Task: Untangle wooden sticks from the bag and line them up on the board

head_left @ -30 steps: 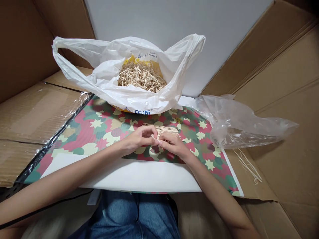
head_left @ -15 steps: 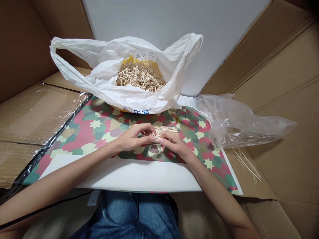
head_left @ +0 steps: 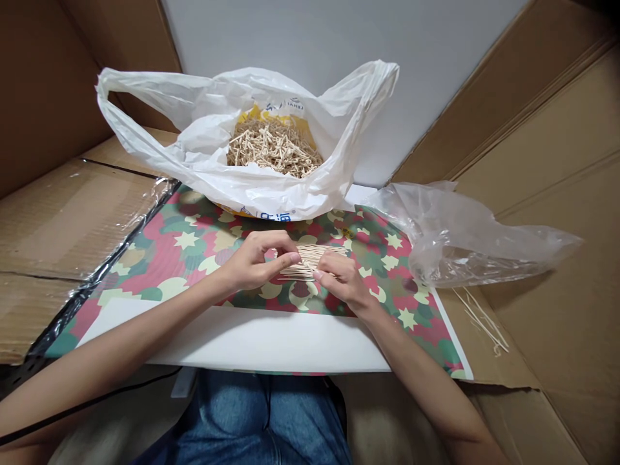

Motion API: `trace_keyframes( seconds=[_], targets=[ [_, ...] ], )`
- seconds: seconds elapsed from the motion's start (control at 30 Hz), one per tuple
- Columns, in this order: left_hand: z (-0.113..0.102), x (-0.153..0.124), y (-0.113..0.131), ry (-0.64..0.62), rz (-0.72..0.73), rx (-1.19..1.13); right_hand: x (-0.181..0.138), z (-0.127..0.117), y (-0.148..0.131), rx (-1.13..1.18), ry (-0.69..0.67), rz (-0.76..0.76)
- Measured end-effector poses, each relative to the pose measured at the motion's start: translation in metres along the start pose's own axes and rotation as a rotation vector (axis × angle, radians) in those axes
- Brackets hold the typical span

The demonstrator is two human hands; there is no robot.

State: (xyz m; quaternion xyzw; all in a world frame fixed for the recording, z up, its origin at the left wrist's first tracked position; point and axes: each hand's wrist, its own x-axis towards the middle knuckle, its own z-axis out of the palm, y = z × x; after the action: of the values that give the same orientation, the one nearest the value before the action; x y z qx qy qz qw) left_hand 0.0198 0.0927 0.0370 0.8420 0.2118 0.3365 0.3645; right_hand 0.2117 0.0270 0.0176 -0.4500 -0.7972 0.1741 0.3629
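A bundle of thin pale sticks (head_left: 314, 253) lies crosswise on the patterned mat, under both hands. Above its left part, my left hand (head_left: 268, 258) is closed, thumb and forefinger pinching the end of one pale stick. My right hand (head_left: 341, 278) is over the right part with its fingers curled in and the thumb pressed to them. The pinched stick runs across the small gap between the hands and appears to reach the right fingers. Behind them stands a white plastic bag (head_left: 300, 203), its mouth wide, holding a heap of short, bent or knotted pale pieces (head_left: 276, 148).
The camouflage-patterned mat (head_left: 184, 258) has a white strip (head_left: 271, 342) along its front. A clear plastic bag (head_left: 465, 239) lies crumpled at right. Several loose sticks (head_left: 482, 323) rest on cardboard beside the mat. Cardboard walls (head_left: 557, 174) rise at both sides.
My hands have lifted slightly and drawn a little apart, showing more of the bundle. A pale stick now shows between the left fingertips and the right hand.
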Motion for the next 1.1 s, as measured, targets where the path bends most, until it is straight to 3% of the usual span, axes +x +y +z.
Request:
trace_keyframes(
  seconds=[0.3,0.5,0.7,0.83,1.1],
  targets=[
    [0.002,0.000,0.001,0.077,-0.056,-0.014,-0.003,-0.001,-0.004,-0.055,0.078,-0.023],
    [0.001,-0.001,-0.002,0.019,-0.194,-0.116,-0.003,-0.001,0.007,-0.018,0.023,-0.004],
    [0.002,-0.002,0.001,0.017,-0.143,-0.140,-0.002,0.001,0.009,-0.052,0.056,-0.033],
    [0.010,-0.002,0.004,0.057,-0.190,-0.193,-0.002,0.001,0.006,-0.123,0.047,-0.063],
    [0.002,-0.001,0.002,-0.164,-0.194,-0.231,-0.003,-0.008,0.008,0.375,-0.243,0.259]
  ],
)
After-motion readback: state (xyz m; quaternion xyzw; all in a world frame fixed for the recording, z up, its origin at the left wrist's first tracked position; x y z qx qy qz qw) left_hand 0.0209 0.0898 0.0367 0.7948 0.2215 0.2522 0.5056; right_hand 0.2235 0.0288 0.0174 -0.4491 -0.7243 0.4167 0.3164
